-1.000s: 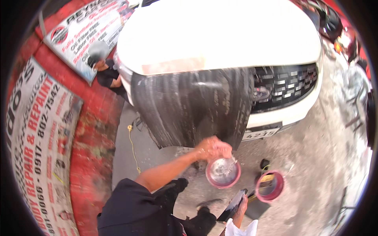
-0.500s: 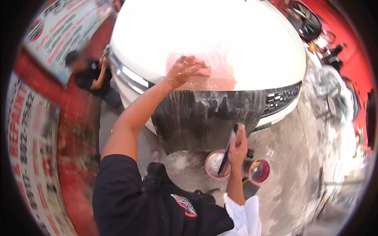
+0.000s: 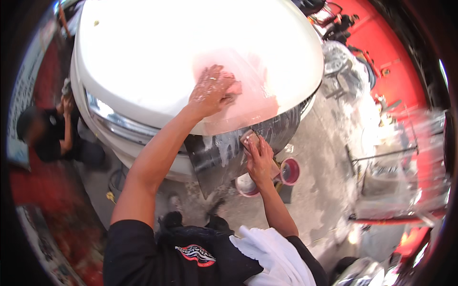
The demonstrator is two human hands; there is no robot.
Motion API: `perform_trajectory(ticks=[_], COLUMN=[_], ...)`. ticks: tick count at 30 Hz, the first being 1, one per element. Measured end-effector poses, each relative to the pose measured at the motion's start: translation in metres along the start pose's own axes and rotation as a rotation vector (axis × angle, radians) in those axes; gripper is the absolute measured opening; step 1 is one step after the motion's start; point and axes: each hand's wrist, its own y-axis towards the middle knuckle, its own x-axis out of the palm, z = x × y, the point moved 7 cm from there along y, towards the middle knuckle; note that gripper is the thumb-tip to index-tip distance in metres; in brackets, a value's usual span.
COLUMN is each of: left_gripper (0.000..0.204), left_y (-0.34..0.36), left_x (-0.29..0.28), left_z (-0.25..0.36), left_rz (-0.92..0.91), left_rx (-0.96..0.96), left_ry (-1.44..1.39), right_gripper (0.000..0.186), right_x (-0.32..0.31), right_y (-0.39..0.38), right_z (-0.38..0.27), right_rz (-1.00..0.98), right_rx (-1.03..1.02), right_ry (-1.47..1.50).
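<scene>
My left hand [image 3: 210, 93], wet and spotted with suds, presses a pink sponge-like piece [image 3: 234, 88] onto a pinkish wet patch [image 3: 255, 102] on the white car hood [image 3: 143, 52]. Part of that piece hides under my fingers. At the hood's front edge, my right hand [image 3: 260, 159] grips a flat block with a brownish face [image 3: 249, 137], probably a sanding block. Behind it a dark sheet [image 3: 210, 162], streaked with whitish liquid, hangs over the car's front.
Two pink buckets [image 3: 296, 172] stand on the concrete floor [image 3: 315, 190] below the sheet. At the left, another person [image 3: 52, 128] in dark clothes crouches beside the car. A white towel [image 3: 274, 260] lies over my right side. Plastic-wrapped items [image 3: 343, 71] stand to the right.
My right hand has risen from above the buckets to the hood's front edge with the block. My left hand stays on the pinkish patch. The whole view has shifted.
</scene>
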Motion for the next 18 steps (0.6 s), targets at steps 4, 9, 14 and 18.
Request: perform_trajectory(ticks=[4,9,14,18], left_gripper=[0.049,0.034,0.038,0.039], left_y=[-0.005,-0.008,-0.046,-0.062], left_x=[0.006,-0.002,-0.037,-0.052], left_z=[-0.001,-0.007,-0.008,0.0], left_rz=[0.142,0.233,0.386,0.465], left_rx=[-0.023,-0.069,-0.131,-0.401], left_ry=[-0.003,-0.016,0.531,0.495], right_gripper=[0.079,0.065,0.056,0.058], right_x=[-0.02,-0.025,-0.007,0.004], right_y=[0.018,0.079,0.109,0.126], right_z=[0.006,0.026,0.034,0.022], right_rz=[-0.084,-0.126,-0.201,-0.23], right_rx=[-0.28,-0.682,-1.057,-1.146], right_ry=[-0.158,-0.174,-0.093,0.047])
